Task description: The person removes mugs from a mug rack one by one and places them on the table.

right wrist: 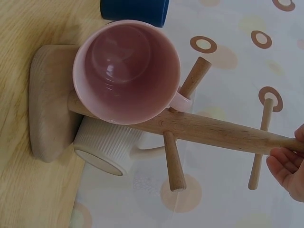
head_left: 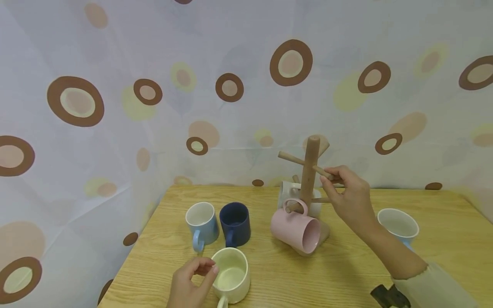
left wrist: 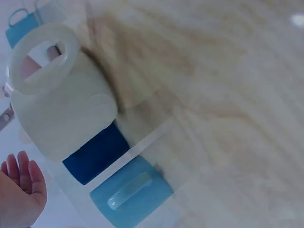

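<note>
My right hand [head_left: 350, 199] pinches an upper peg of a wooden mug tree [head_left: 309, 177] between thumb and fingers. On a lower peg, a pink mug [head_left: 286, 226] hangs by its handle, tilted with its mouth toward the front right. Behind the post is a white ribbed mug [right wrist: 107, 145], partly hidden in the head view. My left hand [head_left: 190, 280] is beside the rim of a pale yellow mug [head_left: 240, 288], fingers loosely bent and holding nothing. In the left wrist view that hand [left wrist: 23, 194] appears apart from the pale mug [left wrist: 66, 114].
A light blue mug [head_left: 209, 229] and a navy mug [head_left: 241, 231] stand upright beyond the pale yellow one. Another light blue mug [head_left: 398, 224] stands at the right, partly behind my right forearm. A patterned cloth [head_left: 246, 119] hangs behind the wooden table [head_left: 154, 265].
</note>
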`<state>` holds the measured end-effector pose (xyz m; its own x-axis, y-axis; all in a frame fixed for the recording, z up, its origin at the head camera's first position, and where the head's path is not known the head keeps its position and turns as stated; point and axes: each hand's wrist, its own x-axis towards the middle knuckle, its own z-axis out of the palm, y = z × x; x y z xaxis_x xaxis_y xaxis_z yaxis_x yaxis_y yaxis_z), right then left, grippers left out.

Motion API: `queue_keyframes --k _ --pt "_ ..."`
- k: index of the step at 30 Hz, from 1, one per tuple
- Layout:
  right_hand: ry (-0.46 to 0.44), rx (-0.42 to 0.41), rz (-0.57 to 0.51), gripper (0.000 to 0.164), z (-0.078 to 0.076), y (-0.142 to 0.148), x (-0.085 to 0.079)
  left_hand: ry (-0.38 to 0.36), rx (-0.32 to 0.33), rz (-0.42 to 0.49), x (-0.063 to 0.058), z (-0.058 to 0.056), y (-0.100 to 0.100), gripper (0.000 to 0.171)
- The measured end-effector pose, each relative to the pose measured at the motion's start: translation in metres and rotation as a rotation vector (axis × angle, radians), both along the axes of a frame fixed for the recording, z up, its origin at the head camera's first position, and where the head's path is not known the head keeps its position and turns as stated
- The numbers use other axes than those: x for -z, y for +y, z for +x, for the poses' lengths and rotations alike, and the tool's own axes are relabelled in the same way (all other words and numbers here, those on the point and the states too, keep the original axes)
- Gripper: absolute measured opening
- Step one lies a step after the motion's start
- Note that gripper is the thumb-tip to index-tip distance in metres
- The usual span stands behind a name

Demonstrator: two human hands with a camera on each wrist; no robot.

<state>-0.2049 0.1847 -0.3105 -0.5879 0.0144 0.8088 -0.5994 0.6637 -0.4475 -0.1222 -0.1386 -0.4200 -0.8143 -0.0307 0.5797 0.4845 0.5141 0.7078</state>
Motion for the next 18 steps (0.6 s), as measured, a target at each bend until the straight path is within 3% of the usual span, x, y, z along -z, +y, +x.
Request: queue_keyframes --k 4,8,14,18 --pt "-0.003 0.010 0.011 0.012 0.000 0.000 0.000 0.120 0.090 -0.025 -0.010 -0.009 0.005 0.016" --pt "0.016 0.019 0.038 0.014 -0.001 0.000 0.000 0.159 0.162 -0.030 -0.026 -0.019 0.012 0.014" --pt "0.063 0.034 0.056 0.016 -0.001 0.003 -0.001 0.129 0.231 -0.049 -0.053 -0.044 0.023 0.008" --pt "0.062 0.026 0.044 0.016 -0.001 0.003 -0.002 0.045 0.242 -0.017 -0.069 -0.060 0.029 0.009"
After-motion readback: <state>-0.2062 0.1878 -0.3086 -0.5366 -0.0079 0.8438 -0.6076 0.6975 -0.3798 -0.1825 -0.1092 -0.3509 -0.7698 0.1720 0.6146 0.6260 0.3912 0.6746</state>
